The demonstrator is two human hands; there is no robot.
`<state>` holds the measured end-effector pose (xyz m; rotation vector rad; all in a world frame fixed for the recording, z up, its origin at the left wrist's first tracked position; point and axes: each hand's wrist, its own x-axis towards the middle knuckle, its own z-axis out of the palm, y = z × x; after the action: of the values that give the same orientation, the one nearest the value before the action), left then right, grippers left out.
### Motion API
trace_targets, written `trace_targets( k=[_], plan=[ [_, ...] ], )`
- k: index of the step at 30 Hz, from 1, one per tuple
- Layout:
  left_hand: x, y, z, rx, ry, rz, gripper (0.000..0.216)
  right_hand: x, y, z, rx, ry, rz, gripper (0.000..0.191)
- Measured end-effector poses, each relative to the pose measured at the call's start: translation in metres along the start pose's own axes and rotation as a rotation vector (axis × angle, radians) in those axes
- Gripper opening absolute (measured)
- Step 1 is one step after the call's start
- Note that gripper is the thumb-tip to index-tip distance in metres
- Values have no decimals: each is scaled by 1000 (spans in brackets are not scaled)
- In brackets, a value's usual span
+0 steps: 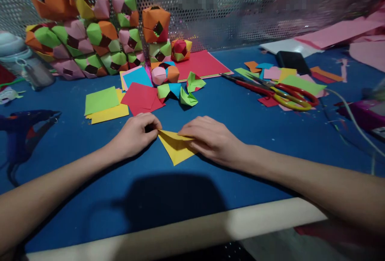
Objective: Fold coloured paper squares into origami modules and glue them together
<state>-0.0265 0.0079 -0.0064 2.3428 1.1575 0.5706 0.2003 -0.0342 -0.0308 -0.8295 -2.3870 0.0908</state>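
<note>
A yellow sheet of paper [177,148], folded into a triangle with its point towards me, lies between my hands on the blue table. My left hand [136,134] pinches its left corner between thumb and fingers. On the right side my right hand [213,140] grips the upper edge, its fingers covering that corner. Just beyond are small folded green pieces [189,97] and a red stack of paper squares [142,98]. Green squares [102,101] rest over yellow ones further left.
Folded paper balls [102,36] are stacked against the perforated metal screen at the back left. A blue glue gun [21,132] lies at the left. Scissors [288,96] and paper scraps [303,84] sit at the right, near a black box-like object [292,62] and a cable [357,112].
</note>
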Motion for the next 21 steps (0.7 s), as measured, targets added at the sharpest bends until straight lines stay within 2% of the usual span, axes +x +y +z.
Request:
trace_targets(
  k=[4,8,16,21],
  plan=[
    [5,-2,-8,-89,-69,-25,14,-1,-2,1,-111,-35,-90,20],
    [9,-6,-17,-137,-157,12,16,-2,-3,2,-176,-79,-126,25],
    [10,-14,-17,-63,-144,107,16,-4,-4,1,-242,-106,-202,24],
    [13,-16,-17,-63,-170,91,15,-2,-7,-2,-258,-128,-249,28]
  ],
)
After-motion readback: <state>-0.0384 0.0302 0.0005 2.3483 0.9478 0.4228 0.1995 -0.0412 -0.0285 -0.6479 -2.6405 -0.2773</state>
